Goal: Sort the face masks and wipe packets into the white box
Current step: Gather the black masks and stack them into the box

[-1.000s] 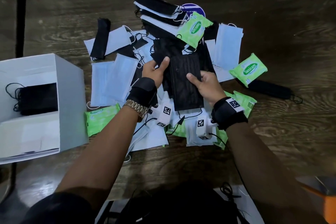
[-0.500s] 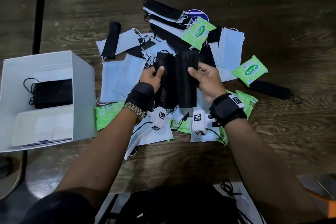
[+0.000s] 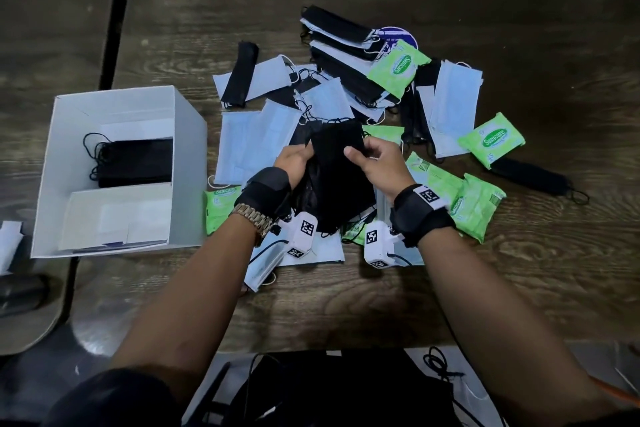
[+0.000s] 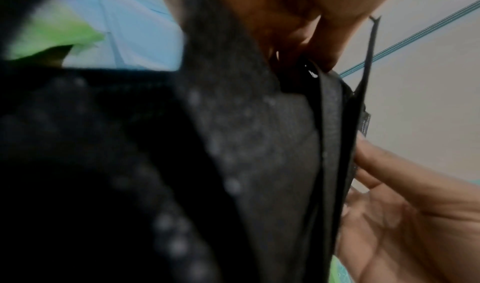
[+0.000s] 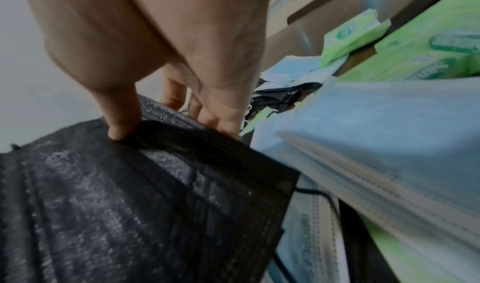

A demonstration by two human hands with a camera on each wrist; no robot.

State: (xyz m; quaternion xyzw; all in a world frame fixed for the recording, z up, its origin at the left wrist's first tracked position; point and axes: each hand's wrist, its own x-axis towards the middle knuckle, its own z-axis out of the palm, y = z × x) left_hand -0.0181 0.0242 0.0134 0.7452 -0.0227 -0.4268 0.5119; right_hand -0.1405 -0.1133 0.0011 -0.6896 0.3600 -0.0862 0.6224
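Both hands hold a bunch of black face masks (image 3: pixel 334 177) lifted above the pile. My left hand (image 3: pixel 294 161) grips its left edge; my right hand (image 3: pixel 372 159) pinches its right edge, thumb on top. The right wrist view shows the thumb and fingers (image 5: pixel 122 123) pinching the black masks (image 5: pixel 130 195); in the left wrist view the black masks (image 4: pixel 259 143) fill the frame under my left hand (image 4: pixel 311 47). The white box (image 3: pixel 188 163) stands to the left with black masks (image 3: pixel 135 161) inside. Blue masks (image 3: pixel 256 146) and green wipe packets (image 3: pixel 491 140) lie scattered on the wooden table (image 3: pixel 519 270).
More black and blue masks are stacked at the back of the pile (image 3: pixel 339 31), one green packet (image 3: pixel 396 68) on top. A loose black mask (image 3: pixel 530 177) lies far right, another (image 3: pixel 240 74) behind the box. A black bag (image 3: pixel 329 392) sits at the near edge.
Both hands gathered the black masks off the pile, folded them together and raised them toward me. The view has shifted, so the box now sits further right in the frame.
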